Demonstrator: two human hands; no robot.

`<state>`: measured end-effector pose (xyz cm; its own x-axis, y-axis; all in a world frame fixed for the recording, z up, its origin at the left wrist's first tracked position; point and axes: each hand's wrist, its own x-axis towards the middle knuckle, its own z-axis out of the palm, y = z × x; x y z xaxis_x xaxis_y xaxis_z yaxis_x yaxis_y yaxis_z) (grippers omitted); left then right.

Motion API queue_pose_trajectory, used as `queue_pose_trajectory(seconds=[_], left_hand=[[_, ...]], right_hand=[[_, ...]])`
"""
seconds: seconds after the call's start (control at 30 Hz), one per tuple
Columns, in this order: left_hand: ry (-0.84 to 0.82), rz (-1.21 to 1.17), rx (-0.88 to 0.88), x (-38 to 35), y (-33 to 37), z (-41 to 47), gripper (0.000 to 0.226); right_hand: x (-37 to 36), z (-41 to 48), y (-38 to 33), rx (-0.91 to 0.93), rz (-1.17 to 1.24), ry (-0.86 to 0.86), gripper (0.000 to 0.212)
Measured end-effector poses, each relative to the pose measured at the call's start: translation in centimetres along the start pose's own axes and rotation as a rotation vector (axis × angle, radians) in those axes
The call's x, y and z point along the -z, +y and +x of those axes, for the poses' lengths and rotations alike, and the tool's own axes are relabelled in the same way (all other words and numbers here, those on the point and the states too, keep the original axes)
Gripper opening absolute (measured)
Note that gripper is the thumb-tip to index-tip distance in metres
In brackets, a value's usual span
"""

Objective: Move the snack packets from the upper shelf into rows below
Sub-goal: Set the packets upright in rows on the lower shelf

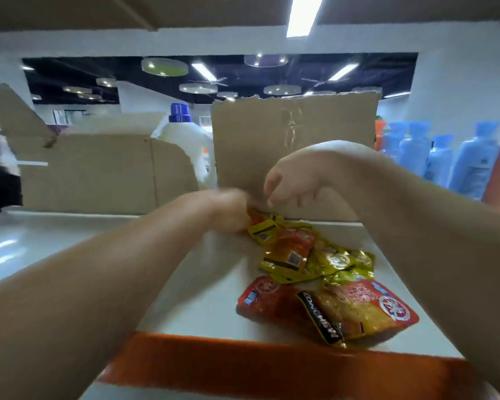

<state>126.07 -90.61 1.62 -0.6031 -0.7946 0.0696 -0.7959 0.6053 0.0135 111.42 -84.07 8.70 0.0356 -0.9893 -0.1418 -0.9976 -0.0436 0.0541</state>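
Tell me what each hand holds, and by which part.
The left hand seems to pinch the far edge of the rearmost orange-yellow packet; blur hides the grip. The right hand hovers above it, holding nothing.

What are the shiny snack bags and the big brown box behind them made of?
The snack packets look like thin plastic or foil film: glossy, crinkled, catching the light. The box looks like plain cardboard: matt brown, with a ragged torn top edge.

Bright ceiling strip light (303, 15) above cardboard flap (295, 145); left hand (228, 210) below flap motion-blurred; frame edges bowed, soft.
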Motion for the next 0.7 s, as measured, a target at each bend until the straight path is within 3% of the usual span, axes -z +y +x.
queue_pose_trajectory(seconds=[0.17,0.43,0.57,0.7], left_hand=[[-0.147,0.111,-0.147,-0.2,-1.3,1.7,0.036],[-0.098,0.052,-0.169,-1.2,-3.9,1.6,0.03],[-0.14,0.07,-0.2,-0.4,-4.1,1.4,0.026],[-0.163,0.115,-0.229,-0.5,-3.7,1.4,0.028]], right_hand=[[0.5,1.8,-2.0,-0.12,0.11,0.006,0.028],[-1.5,3.7,-3.4,-0.215,0.358,0.114,0.022],[-2.9,4.3,-3.0,-0.225,0.356,0.152,0.03],[-3.6,4.9,-2.8,-0.221,0.318,0.187,0.024]])
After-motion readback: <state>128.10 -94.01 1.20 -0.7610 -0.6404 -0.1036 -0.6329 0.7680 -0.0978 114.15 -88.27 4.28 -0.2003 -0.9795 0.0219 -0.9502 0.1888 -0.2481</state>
